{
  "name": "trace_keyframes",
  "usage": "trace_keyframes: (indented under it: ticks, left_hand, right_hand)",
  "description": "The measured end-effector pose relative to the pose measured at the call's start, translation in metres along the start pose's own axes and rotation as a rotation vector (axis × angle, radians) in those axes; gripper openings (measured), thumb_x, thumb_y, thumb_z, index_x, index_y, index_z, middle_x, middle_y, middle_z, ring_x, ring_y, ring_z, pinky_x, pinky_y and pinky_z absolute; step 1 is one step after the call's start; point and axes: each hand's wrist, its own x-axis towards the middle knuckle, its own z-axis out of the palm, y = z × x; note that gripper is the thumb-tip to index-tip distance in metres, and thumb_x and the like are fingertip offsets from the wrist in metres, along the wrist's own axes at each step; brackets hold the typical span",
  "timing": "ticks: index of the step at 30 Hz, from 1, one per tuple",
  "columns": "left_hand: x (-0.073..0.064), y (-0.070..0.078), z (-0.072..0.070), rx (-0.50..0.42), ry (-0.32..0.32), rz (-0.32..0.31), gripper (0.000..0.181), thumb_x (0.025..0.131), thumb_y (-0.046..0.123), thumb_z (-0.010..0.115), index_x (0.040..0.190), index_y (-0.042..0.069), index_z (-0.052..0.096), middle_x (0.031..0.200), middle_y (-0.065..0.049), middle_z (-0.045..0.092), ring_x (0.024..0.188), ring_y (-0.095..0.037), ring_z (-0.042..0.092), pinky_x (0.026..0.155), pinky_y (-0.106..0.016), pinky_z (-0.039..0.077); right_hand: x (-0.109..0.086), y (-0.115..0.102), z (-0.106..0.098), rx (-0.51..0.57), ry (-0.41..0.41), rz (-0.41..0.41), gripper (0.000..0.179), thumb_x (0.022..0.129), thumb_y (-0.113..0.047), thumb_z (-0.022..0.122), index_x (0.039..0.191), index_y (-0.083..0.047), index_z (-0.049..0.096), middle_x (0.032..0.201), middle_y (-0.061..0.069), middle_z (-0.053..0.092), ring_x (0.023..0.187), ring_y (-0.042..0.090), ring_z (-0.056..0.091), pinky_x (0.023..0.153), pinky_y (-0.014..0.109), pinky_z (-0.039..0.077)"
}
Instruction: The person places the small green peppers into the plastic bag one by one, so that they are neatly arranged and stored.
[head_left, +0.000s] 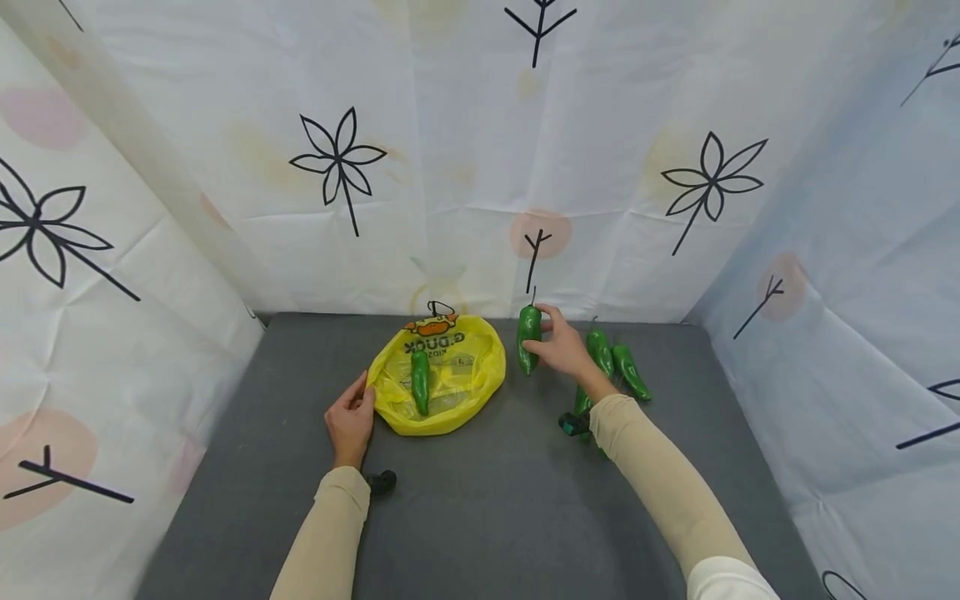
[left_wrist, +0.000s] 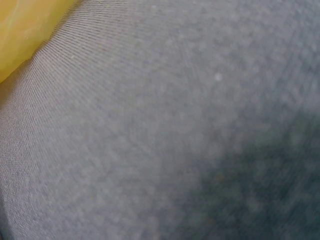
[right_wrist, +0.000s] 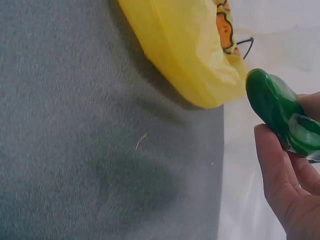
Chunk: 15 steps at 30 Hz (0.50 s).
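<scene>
A yellow plastic bag (head_left: 491,367) with a duck print lies with its mouth spread wide, and one green chili pepper (head_left: 421,385) rests inside. My left hand (head_left: 351,421) pinches the bag's left rim; only a yellow corner of the bag (left_wrist: 25,30) shows in the left wrist view. To the right of the bag, my right hand (head_left: 561,343) holds another green chili pepper (head_left: 528,333), stem up, between thumb and fingers. The right wrist view shows this pepper (right_wrist: 272,100) raised above the table, its blunt tip toward the bag.
Several more green chili peppers (head_left: 632,372) lie on the dark grey table (head_left: 465,517) at the right, partly hidden by my right forearm. A white patterned cloth (head_left: 465,150) hangs behind the table and along both sides. A small bit of stalk (right_wrist: 141,140) lies on the table.
</scene>
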Motion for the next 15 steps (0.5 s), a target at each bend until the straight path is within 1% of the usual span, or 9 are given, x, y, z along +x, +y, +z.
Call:
trace_keyframes:
  ticks: [3, 5, 11, 15]
  left_hand:
    - [0.0, -0.001, 0.0, 0.008, 0.004, -0.001, 0.033, 0.096, 0.024, 0.07, 0.129, 0.023, 0.074, 0.12, -0.008, 0.077, 0.073, 0.009, 0.06, 0.067, -0.005, 0.044]
    - [0.001, -0.001, 0.0, 0.011, 0.004, -0.003, 0.033, 0.096, 0.024, 0.07, 0.129, 0.022, 0.074, 0.121, -0.008, 0.076, 0.073, 0.009, 0.059, 0.067, -0.005, 0.044]
    - [0.001, 0.0, 0.0, -0.001, -0.002, -0.005, 0.034, 0.096, 0.024, 0.07, 0.129, 0.021, 0.074, 0.121, -0.009, 0.076, 0.074, 0.01, 0.06, 0.068, -0.005, 0.045]
    - [0.001, 0.0, 0.0, -0.016, -0.011, -0.008, 0.034, 0.096, 0.025, 0.07, 0.129, 0.02, 0.074, 0.121, -0.009, 0.076, 0.075, 0.01, 0.061, 0.069, -0.005, 0.046]
  right_hand:
    - [-0.002, -0.006, 0.003, 0.021, -0.019, -0.002, 0.083, 0.095, -0.028, 0.071, 0.162, -0.022, 0.023, 0.143, 0.024, 0.053, 0.087, 0.042, 0.072, 0.075, 0.04, 0.06]
    - [-0.004, -0.01, 0.004, 0.04, -0.029, -0.006, 0.083, 0.095, -0.028, 0.071, 0.163, -0.022, 0.022, 0.144, 0.024, 0.052, 0.089, 0.044, 0.072, 0.077, 0.043, 0.06]
    - [-0.004, -0.019, 0.009, 0.054, -0.039, -0.028, 0.082, 0.095, -0.029, 0.072, 0.162, -0.02, 0.025, 0.142, 0.024, 0.054, 0.076, 0.034, 0.072, 0.078, 0.046, 0.06]
    - [-0.003, -0.023, 0.013, 0.079, -0.055, -0.043, 0.083, 0.095, -0.028, 0.073, 0.162, -0.019, 0.026, 0.141, 0.024, 0.055, 0.08, 0.037, 0.073, 0.079, 0.05, 0.06]
